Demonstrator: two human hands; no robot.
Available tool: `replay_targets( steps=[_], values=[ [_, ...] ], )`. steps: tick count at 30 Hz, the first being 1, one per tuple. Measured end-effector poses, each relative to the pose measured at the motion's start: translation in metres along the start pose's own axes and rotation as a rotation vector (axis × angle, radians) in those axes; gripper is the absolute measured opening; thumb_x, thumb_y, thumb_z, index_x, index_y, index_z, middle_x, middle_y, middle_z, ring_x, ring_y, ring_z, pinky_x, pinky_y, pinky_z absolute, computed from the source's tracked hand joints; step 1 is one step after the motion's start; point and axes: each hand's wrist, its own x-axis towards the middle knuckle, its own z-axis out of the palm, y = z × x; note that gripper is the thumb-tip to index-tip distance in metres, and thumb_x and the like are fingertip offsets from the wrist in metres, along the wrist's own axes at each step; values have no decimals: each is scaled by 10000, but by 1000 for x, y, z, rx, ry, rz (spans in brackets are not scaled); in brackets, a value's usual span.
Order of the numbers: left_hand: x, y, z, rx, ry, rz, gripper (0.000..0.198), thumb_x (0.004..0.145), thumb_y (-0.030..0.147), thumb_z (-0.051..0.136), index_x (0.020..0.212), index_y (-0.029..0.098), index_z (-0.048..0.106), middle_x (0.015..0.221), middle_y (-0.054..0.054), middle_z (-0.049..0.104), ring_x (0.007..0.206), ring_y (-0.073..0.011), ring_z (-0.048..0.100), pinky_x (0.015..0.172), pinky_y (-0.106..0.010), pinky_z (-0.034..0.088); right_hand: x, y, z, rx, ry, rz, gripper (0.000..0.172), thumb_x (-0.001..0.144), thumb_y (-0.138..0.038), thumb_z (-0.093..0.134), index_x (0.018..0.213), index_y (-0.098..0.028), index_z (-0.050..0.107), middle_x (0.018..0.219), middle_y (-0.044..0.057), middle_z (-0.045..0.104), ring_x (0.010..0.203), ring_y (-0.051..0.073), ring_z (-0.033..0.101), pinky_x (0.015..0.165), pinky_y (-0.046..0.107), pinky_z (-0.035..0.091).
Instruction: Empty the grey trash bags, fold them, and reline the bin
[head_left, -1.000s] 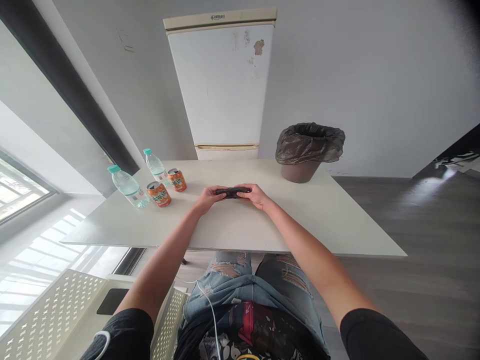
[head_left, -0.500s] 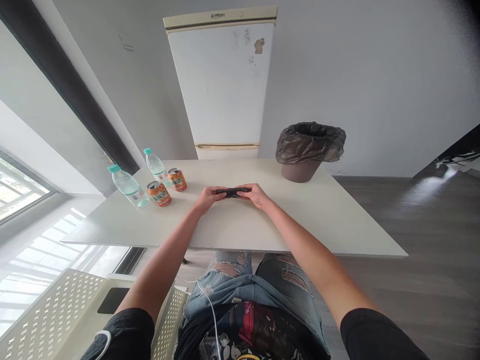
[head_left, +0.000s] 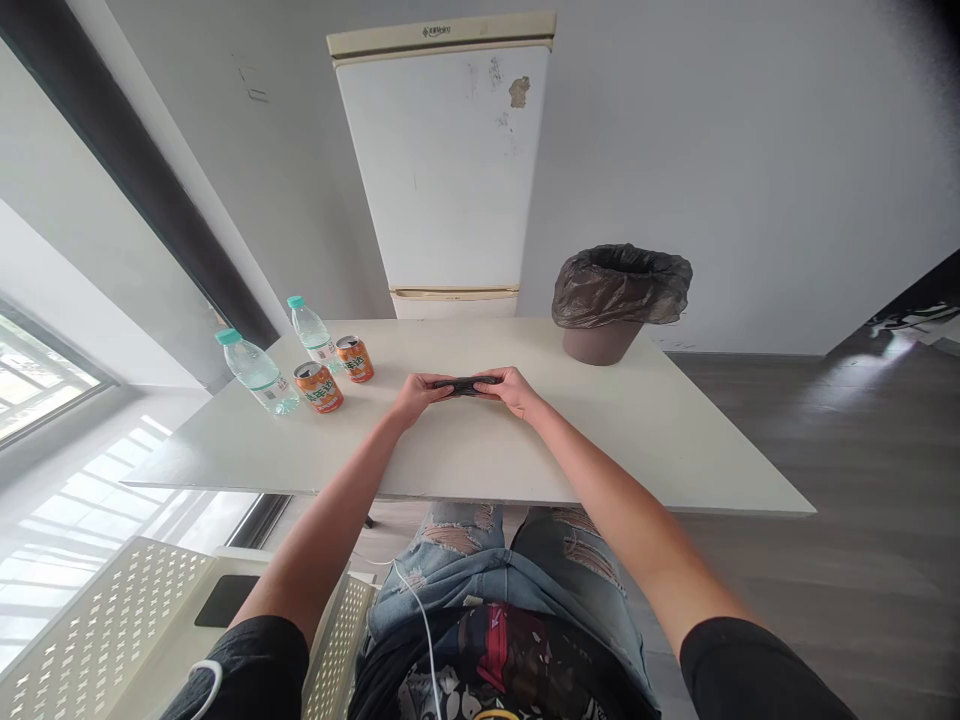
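Observation:
A small flat black object (head_left: 466, 384), perhaps a folded bag, sits between my two hands just above the white table (head_left: 465, 450). My left hand (head_left: 415, 397) pinches its left end, fingers closed. Its right end is gripped by my right hand (head_left: 513, 388), also closed. Both forearms reach forward over the table's near edge.
Two water bottles (head_left: 257, 372) (head_left: 312, 333) and two orange cans (head_left: 319, 388) (head_left: 355, 359) stand at the table's left. A brown bin with a black liner (head_left: 616, 300) sits at the far right. A white fridge (head_left: 446, 160) stands behind. A white perforated crate (head_left: 112, 630) is at my lower left.

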Motion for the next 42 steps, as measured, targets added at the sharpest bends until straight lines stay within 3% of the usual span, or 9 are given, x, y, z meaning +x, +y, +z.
replay_targets(
  steps=[8, 14, 26, 29, 33, 36, 38, 40, 42],
  values=[
    [-1, 2, 1, 6, -12, -7, 551, 674, 478, 1009, 1094, 146, 880, 1068, -142, 850, 1026, -329, 823, 1132, -529, 590, 4, 3, -2, -4, 10, 13, 500, 488, -372, 1063, 900, -162, 873, 905, 50, 828, 910, 209, 783, 993, 390, 664],
    [0, -2, 0, 4, -7, -20, 544, 652, 471, 1020, 1070, 150, 884, 1052, -140, 852, 1005, -323, 827, 1114, -520, 602, 7, 7, -2, -9, 34, -10, 450, 489, -343, 1056, 855, -168, 863, 849, 43, 817, 853, 218, 788, 928, 394, 683],
    [-1, -1, 1, 7, 3, -18, 524, 616, 492, 1031, 989, 155, 885, 1008, -135, 852, 983, -339, 830, 1111, -565, 608, 8, 10, 3, -32, 34, -22, 409, 501, -327, 1044, 831, -175, 856, 828, 39, 811, 835, 226, 793, 933, 411, 689],
    [-1, 0, 2, -22, 10, -24, 556, 614, 485, 1037, 1021, 142, 878, 1019, -138, 851, 969, -328, 832, 1127, -559, 600, 7, 9, 1, -35, 40, -6, 383, 545, -300, 1037, 854, -169, 852, 852, 46, 812, 837, 213, 790, 862, 360, 699],
    [0, 1, -1, -63, 93, -28, 665, 631, 522, 1027, 1135, 127, 847, 1026, -136, 847, 934, -296, 834, 1120, -528, 608, 7, 4, -9, -45, 74, -2, 410, 638, -314, 1013, 991, -190, 846, 932, 65, 815, 796, 201, 782, 649, 288, 671],
    [0, 3, -2, -46, 165, -16, 681, 660, 572, 1001, 1134, 117, 824, 1056, -155, 840, 998, -296, 823, 1086, -485, 620, 8, 4, -15, -61, 101, -17, 399, 670, -339, 998, 1001, -193, 830, 962, 69, 811, 788, 186, 769, 611, 262, 641],
    [-2, 5, 0, -26, 181, 15, 674, 732, 635, 937, 1169, 139, 801, 1190, -171, 819, 1109, -312, 799, 1022, -443, 635, 9, 6, -15, -86, 92, -29, 385, 653, -358, 1001, 946, -180, 825, 907, 63, 800, 787, 183, 753, 612, 257, 625],
    [-4, 7, 4, -12, 124, 49, 662, 810, 685, 855, 1227, 177, 776, 1363, -171, 763, 1216, -330, 763, 965, -391, 630, 9, 8, -11, -115, 62, -40, 399, 612, -372, 1010, 904, -176, 822, 833, 44, 780, 761, 179, 726, 609, 261, 607],
    [-7, 8, 8, 26, 4, 41, 664, 814, 682, 853, 1246, 184, 775, 1377, -175, 757, 1213, -335, 762, 927, -353, 615, 6, 10, -3, -145, 15, -47, 421, 579, -384, 1013, 891, -175, 824, 789, 30, 766, 727, 171, 698, 611, 271, 589]
  ],
)
